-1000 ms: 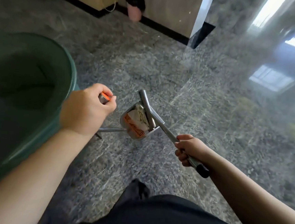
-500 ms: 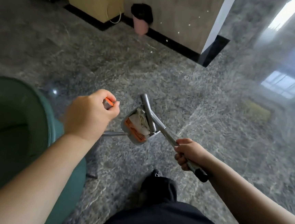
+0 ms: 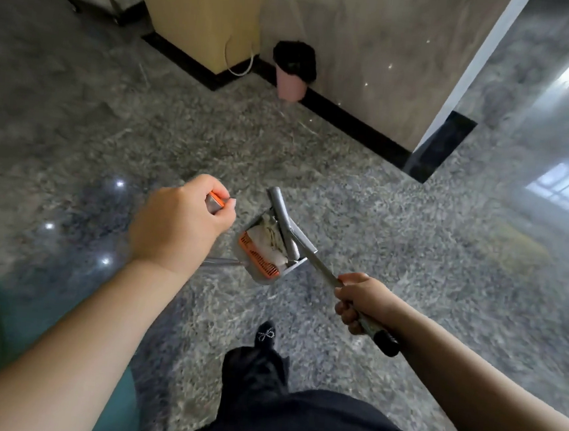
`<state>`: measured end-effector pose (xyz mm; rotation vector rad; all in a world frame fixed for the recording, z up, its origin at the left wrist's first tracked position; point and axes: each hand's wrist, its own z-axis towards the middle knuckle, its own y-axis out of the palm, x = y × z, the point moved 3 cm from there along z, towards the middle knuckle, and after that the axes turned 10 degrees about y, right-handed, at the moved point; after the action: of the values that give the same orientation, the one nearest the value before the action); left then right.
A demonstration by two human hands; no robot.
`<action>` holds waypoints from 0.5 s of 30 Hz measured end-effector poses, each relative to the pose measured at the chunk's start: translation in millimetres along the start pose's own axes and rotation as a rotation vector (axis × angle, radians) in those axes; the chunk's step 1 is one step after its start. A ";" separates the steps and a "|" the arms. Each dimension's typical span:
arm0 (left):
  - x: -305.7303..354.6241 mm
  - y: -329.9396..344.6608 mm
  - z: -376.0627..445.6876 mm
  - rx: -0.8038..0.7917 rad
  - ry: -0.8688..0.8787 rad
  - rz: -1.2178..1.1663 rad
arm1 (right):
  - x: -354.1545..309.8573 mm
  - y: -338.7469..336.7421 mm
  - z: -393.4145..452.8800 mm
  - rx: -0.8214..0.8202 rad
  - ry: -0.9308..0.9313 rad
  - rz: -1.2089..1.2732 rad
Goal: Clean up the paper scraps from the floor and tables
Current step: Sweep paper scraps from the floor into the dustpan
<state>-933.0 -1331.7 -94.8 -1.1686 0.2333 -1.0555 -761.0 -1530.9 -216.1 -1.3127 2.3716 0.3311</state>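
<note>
While the left hand point(image 3: 181, 221) is clutching the dustpan point(image 3: 266, 248) handle, scraps point(image 3: 269, 236) inside, the right hand point(image 3: 361, 299) is gripping the broom point(image 3: 313, 262).

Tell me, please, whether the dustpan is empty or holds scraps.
It holds scraps: crumpled white paper fills the dustpan behind its orange comb edge.

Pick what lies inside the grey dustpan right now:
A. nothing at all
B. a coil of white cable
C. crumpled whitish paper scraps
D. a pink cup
C: whitish crumpled paper scraps sit in the dustpan, behind its orange comb edge. The left hand grips the pan's orange-tipped handle, and the right hand grips the broom handle.
</note>
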 end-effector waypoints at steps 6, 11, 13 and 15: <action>-29.8 45.1 129.5 -0.028 0.008 -0.030 | -118.2 -19.0 54.3 0.029 -0.014 -0.009; -34.1 77.2 229.1 -0.004 0.103 -0.016 | -202.8 -44.0 92.1 0.019 -0.024 0.057; -34.6 95.3 265.3 -0.003 0.129 0.005 | -235.2 -58.4 108.9 0.033 -0.035 0.057; -35.7 117.3 302.8 0.005 0.137 0.013 | -270.1 -75.8 128.6 0.045 -0.058 0.037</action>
<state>-692.1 -1111.8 -75.5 -1.0902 0.3457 -1.1255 -538.4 -1317.3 -207.2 -1.2236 2.3435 0.3207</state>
